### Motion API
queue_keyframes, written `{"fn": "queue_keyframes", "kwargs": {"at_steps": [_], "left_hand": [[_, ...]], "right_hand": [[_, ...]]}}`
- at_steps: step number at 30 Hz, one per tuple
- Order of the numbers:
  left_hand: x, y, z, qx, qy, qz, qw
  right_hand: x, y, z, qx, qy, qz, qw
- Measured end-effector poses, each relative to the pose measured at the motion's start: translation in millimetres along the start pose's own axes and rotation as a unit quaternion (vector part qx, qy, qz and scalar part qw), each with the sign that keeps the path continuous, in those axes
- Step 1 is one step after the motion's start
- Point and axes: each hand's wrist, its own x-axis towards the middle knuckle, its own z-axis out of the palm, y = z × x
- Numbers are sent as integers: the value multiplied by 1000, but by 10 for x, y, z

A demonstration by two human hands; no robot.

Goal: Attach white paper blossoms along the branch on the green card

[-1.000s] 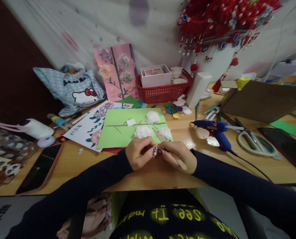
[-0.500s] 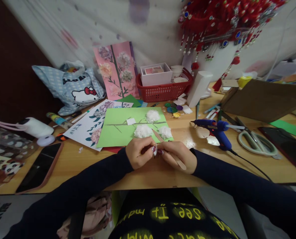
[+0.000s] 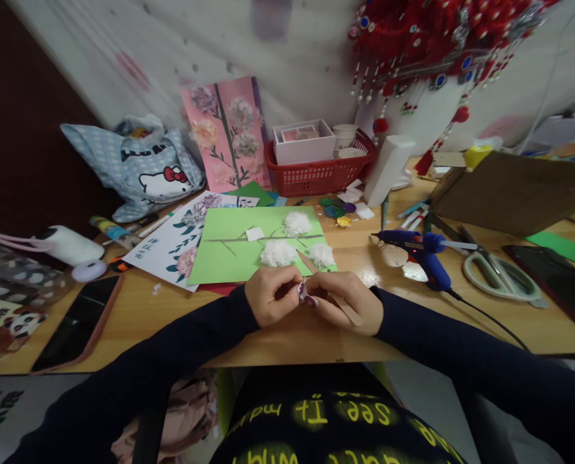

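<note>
Clutter at your far left is cut by the frame edge: a panda-print sheet [image 3: 4,320] shows only in part, and a dark phone [image 3: 77,324] lies face up on the wooden table [image 3: 171,322] beside it. Further along, a Hello Kitty bag [image 3: 142,171] slumps against the wall, and a white floral sheet [image 3: 181,238] is half covered by the green card [image 3: 229,254], which carries three white tufted flowers [image 3: 278,252] on a drawn branch. Your left hand [image 3: 270,303] rests at the near table edge just below that card, wrist low, fingers curled inward with thumb and forefinger pressed together at the tips; what they pinch is too small and too hidden behind your painted nails to make out. Your right hand [image 3: 348,303] meets it tip to tip, knuckles up, fingers closed around a wooden stick [image 3: 328,289] that runs slantwise through the hand, one end poking out over the card's lower corner beside the flowers, the other showing past the heel of the palm. Both dark sleeves come in from the bottom corners. To the right, a blue glue gun [image 3: 420,251] lies on its side, its cord trailing off toward the edge, then pale-handled scissors [image 3: 497,274], and a brown cardboard flap [image 3: 514,190] that hides what sits behind it.
</note>
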Motion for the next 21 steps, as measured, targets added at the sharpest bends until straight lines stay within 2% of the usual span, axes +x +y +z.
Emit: {"fn": "queue_keyframes", "kwargs": {"at_steps": [7,13,21], "left_hand": [[23,-24,-54,-36,10,-27,999],[40,16,-45,-128,9,-84,988],[21,34,24,-90,12,-72,993]], "right_hand": [[13,11,-9,1,44,29,999],[23,1,-33,17,52,44,998],[19,14,-6,-4,54,18,998]]}}
